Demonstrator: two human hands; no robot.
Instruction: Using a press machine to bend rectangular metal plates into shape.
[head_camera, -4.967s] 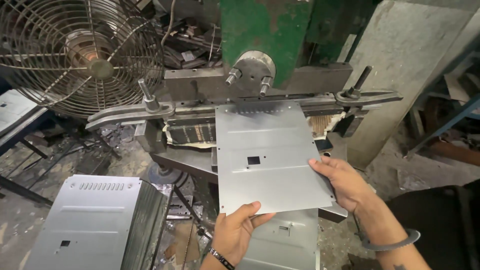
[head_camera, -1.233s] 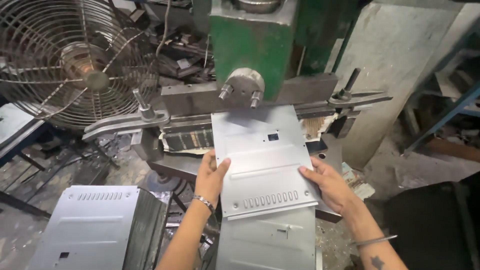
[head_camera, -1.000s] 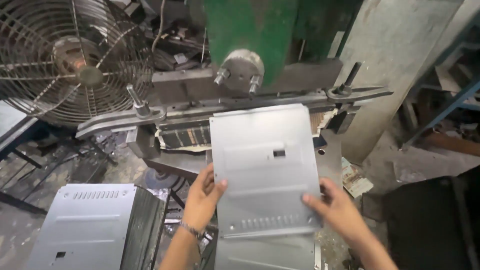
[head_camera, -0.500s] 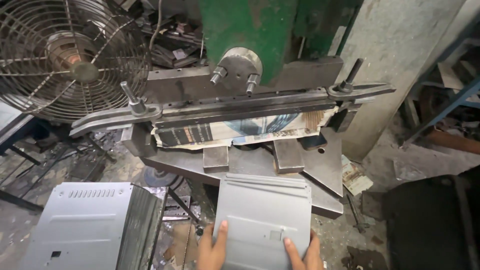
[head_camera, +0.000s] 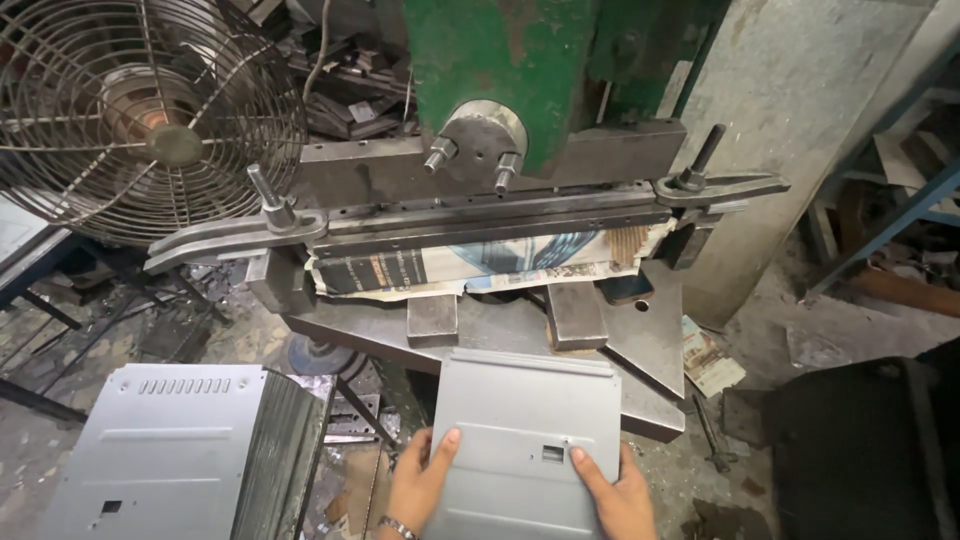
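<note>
You stand at a green press (head_camera: 520, 80) in a cluttered workshop; its steel bed (head_camera: 640, 350) juts toward you, scrap and debris on the concrete floor (head_camera: 780, 340). A fan (head_camera: 150, 120) stands to the left and a wall (head_camera: 800, 100) closes in on the right. Your left hand (head_camera: 420, 480) and right hand (head_camera: 615, 490) both grip the near end of a grey sheet (head_camera: 525, 430), lying flat, its far edge just short of the bed's blocks. A stack (head_camera: 170, 450) of like sheets sits just left.

Two steel blocks (head_camera: 432, 318) sit on the press bed (head_camera: 650, 345) under the blade bar (head_camera: 480, 215); between them there's open room. A stack of panels (head_camera: 180, 450) crowds the left.
</note>
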